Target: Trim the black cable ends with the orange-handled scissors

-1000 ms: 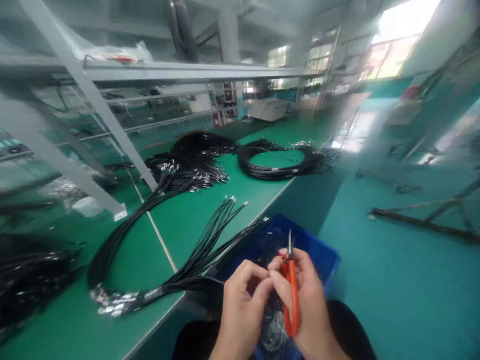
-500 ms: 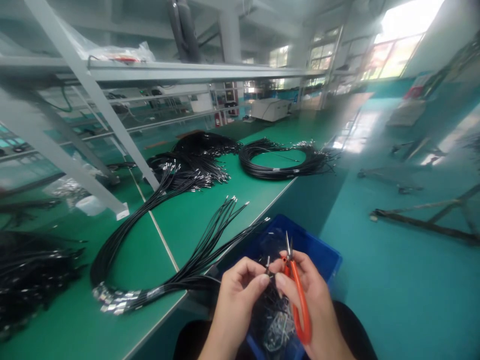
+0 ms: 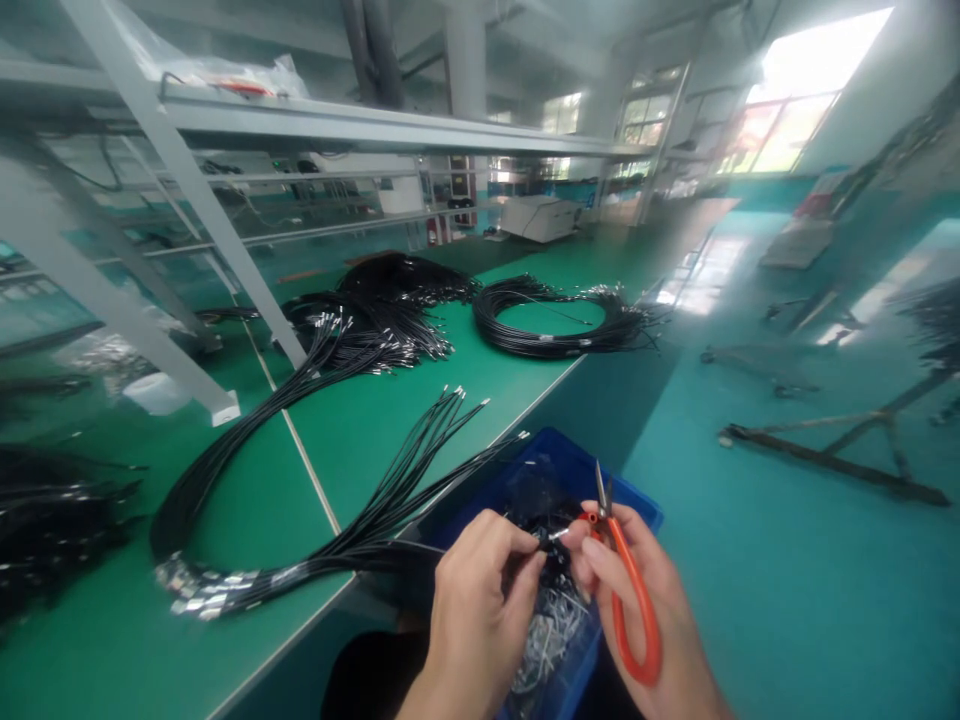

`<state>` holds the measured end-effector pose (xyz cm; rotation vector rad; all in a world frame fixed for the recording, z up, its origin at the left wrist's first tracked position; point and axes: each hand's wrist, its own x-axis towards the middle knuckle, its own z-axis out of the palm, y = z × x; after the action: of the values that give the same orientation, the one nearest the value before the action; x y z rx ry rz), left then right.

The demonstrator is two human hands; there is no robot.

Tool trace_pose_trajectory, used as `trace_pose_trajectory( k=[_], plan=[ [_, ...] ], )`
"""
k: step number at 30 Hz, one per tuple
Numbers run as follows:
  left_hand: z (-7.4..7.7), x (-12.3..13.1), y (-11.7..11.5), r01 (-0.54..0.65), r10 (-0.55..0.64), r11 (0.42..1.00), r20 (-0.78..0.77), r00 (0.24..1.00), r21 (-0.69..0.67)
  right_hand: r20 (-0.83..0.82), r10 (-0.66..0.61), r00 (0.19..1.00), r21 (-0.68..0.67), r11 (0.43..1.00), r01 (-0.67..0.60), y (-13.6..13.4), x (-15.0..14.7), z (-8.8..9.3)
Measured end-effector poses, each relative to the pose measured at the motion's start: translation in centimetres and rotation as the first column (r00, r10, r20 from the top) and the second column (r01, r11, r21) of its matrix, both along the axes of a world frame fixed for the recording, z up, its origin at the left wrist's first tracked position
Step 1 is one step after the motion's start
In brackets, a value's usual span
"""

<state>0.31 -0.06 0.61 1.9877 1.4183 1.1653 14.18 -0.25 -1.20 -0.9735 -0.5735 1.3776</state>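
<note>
My left hand (image 3: pixel 484 590) is closed, thumb and forefinger pinching the end of a black cable (image 3: pixel 420 552) above the blue bin. A small bright tip (image 3: pixel 559 535) shows just past those fingers, beside the fingertips of my right hand (image 3: pixel 637 590); whether they touch it I cannot tell. Orange-handled scissors (image 3: pixel 637 605) lie in my right palm, blades pointing up and away. From my left hand the cable runs back to a curved bundle of black cables (image 3: pixel 225 470) on the green table, its loose ends fanning out toward the table edge.
Below my hands, the blue bin (image 3: pixel 637 505) contains clear and dark scraps (image 3: pixel 551 635). Farther along the green table (image 3: pixel 315 455) lie a coiled cable bundle (image 3: pixel 540 345) and cable heaps (image 3: pixel 397 285). A metal shelf post (image 3: pixel 217 230) rises at left. A wheeled stand (image 3: pixel 832 460) is on the floor.
My right hand has shifted right with the scissors, away from my left hand, which still pinches the cable. The bright tip now points sideways between the hands. The whole view has swung slightly.
</note>
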Motion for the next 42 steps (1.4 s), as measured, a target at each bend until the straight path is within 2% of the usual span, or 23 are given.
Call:
trace_pose_trajectory(
  k=[4,7,9,11,12,13,16,19,22,24,26,28,30,32,34,36,39,42],
  plan=[
    [-0.4,0.1,0.3,0.003,-0.002,0.999,-0.023,1.0,0.041,0.028,-0.007,1.0,0.006,1.0,0.007,-0.1,0.2,0.0],
    [-1.0,0.7,0.3,-0.01,0.01,1.0,-0.085,0.996,-0.005,0.076,-0.041,0.996,0.004,0.999,0.04,-0.3,0.5,-0.1],
    [-1.5,1.0,0.4,0.074,-0.089,0.994,-0.194,0.977,-0.081,0.133,-0.098,0.986,-0.007,0.995,0.1,-0.4,0.9,-0.3],
    [-2.0,0.6,0.7,0.134,-0.177,0.98,-0.331,0.927,-0.149,0.229,-0.164,0.96,-0.014,0.985,0.171,-0.3,1.5,-0.4],
    [-2.1,0.1,1.0,0.104,-0.159,0.982,-0.394,0.905,-0.158,0.286,-0.18,0.941,-0.014,0.981,0.192,-0.1,1.7,-0.4],
    [-2.2,-0.7,1.4,0.027,-0.09,0.989,-0.447,0.89,-0.144,0.34,-0.189,0.921,-0.015,0.978,0.206,0.0,2.0,-0.5],
    [-2.1,-3.7,2.8,-0.283,0.22,0.958,-0.519,0.826,-0.046,0.415,-0.179,0.892,-0.005,0.98,0.198,0.4,2.2,-0.4],
    [-2.0,-6.1,4.0,-0.383,0.318,0.924,-0.525,0.79,-0.015,0.371,-0.141,0.918,0.026,0.99,0.141,0.6,1.5,0.0],
    [-1.8,-6.8,4.8,-0.394,0.329,0.918,-0.476,0.816,-0.04,0.302,-0.135,0.944,0.041,0.991,0.128,0.6,0.5,0.5],
    [-1.2,-6.4,5.1,-0.362,0.299,0.928,-0.41,0.862,-0.084,0.226,-0.159,0.961,0.057,0.987,0.15,0.7,0.1,0.9],
    [-0.2,-5.4,5.3,-0.27,0.215,0.954,-0.332,0.918,-0.128,0.117,-0.16,0.98,0.072,0.986,0.153,0.8,-0.2,1.3],
    [1.2,-3.9,5.0,-0.125,0.087,0.981,-0.236,0.968,-0.149,0.034,-0.141,0.989,0.079,0.987,0.138,0.9,-0.3,1.8],
    [2.5,-2.2,4.5,0.012,-0.03,0.992,-0.141,0.99,-0.125,0.015,-0.134,0.991,0.081,0.988,0.133,1.0,-0.3,2.2],
    [3.3,-0.8,3.6,0.07,-0.076,0.996,-0.114,0.991,-0.055,0.033,-0.13,0.991,0.075,0.989,0.128,1.1,-0.3,2.3],
    [3.5,0.0,2.6,0.05,-0.046,0.998,-0.155,0.987,0.028,0.044,-0.122,0.992,0.071,0.99,0.119,1.0,-0.3,2.2],
    [3.2,0.3,1.8,0.034,-0.025,0.998,-0.166,0.986,0.048,0.056,-0.126,0.99,0.066,0.99,0.122,0.9,-0.4,2.0],
    [2.4,0.1,1.0,0.062,-0.065,0.993,-0.021,0.998,-0.105,0.047,-0.13,0.99,0.057,0.99,0.127,0.6,-0.8,1.8],
    [1.8,-0.1,0.8,0.102,-0.057,0.958,0.169,0.984,-0.267,-0.022,-0.084,0.996,0.069,0.994,0.085,0.4,-1.3,2.1]
  ],
)
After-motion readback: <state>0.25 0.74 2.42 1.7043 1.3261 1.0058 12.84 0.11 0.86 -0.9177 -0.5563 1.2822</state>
